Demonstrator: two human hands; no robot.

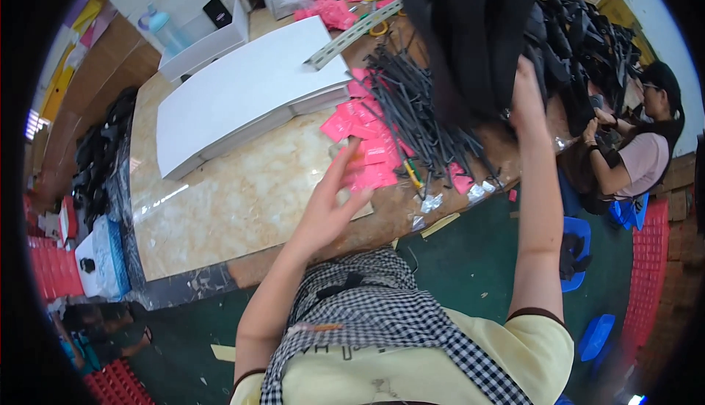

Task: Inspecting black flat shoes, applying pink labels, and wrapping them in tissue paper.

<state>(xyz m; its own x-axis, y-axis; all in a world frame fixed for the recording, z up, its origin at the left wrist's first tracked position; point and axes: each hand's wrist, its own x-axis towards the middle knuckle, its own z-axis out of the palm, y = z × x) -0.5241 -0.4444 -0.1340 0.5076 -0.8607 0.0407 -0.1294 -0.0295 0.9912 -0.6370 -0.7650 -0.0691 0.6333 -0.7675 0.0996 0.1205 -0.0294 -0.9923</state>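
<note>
Left hand (328, 214): partly open, thumb spread well away from the fingers, which reach over the small flat pink packets (374, 152); nothing can be seen in its grasp; whether the fingertips touch a packet, I cannot tell
Right hand (526, 100): raised at the right side of the bunch of wide black fabric straps (470, 45); fingers bent and partly hidden against the dark cloth, so how far they close, or on what, I cannot tell
Strap bunch: at the far right part of the table, in long loops running out past the upper edge of the view; a larger heap of black straps (580, 30) lies beyond it
Packets: loosely scattered between the left hand and the pile of thin dark grey sticks (418, 104); some lie partly under the sticks
Board side: a broad white flat-topped box (242, 89) on the beige marbled tabletop (220, 218), left of the packets; a perforated pale metal strip (352, 34) overlaps its far right corner
Across the table: a black smartphone (217, 12) in a white open tray (209, 45); a pale blue bottle (165, 30) beside it
Right: a seated co-worker (642, 159) in a pale pink top, hands raised at black material; a blue plastic bin (578, 254) on the green floor (477, 258)
</note>
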